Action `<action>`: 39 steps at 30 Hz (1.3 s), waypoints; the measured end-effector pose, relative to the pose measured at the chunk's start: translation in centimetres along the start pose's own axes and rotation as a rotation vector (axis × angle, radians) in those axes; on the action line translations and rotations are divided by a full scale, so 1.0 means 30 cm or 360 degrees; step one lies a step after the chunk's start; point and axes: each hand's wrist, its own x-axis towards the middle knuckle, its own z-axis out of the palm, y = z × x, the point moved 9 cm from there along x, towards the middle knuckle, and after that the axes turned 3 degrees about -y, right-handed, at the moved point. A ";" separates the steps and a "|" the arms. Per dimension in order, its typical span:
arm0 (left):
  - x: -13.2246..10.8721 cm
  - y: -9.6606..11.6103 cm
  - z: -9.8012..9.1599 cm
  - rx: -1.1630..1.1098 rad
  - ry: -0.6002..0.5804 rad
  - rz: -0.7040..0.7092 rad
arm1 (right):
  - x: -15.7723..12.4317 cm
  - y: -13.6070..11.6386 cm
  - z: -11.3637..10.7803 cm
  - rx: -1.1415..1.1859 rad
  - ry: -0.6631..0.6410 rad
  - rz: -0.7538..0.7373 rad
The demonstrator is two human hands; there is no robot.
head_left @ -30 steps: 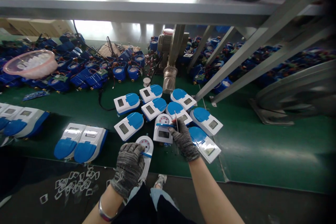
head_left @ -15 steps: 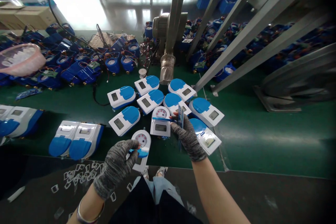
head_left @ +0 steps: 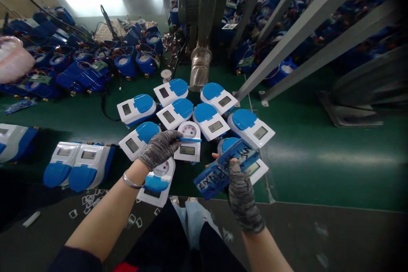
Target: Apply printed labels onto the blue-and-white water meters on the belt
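we worked with both gloved hands apart. our left hand (head_left: 159, 148) lay over the open meter (head_left: 188, 141), fingertips pinching its raised blue lid (head_left: 190, 140) — probably so the dial under it stayed in sight. our right hand (head_left: 242, 197) gripped a blue card (head_left: 227, 168) by its near edge, tilted flat above the green belt (head_left: 306, 157), its scrawled face turned up toward us as if for reading. a second open meter (head_left: 157, 180) sat at the belt's edge below our left wrist. closed meters (head_left: 208, 121) fanned round the open one, lids down, close together — within easy reach of either hand.
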 end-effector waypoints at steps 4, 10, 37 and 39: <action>-0.001 -0.005 0.009 0.0097 -0.0033 -0.0001 | -0.022 -0.005 -0.010 -0.0063 -0.0082 0.0088; 0.007 0.012 0.003 0.0169 -0.0086 0.0044 | -0.024 -0.056 0.003 -0.0202 -0.0190 0.0039; 0.039 0.031 -0.024 0.0322 -0.0390 0.0204 | -0.001 0.107 0.227 -0.0118 0.0080 -0.0174; 0.038 0.031 -0.027 0.0317 -0.0363 0.0191 | 0.015 0.095 0.227 -0.0245 0.0080 -0.0224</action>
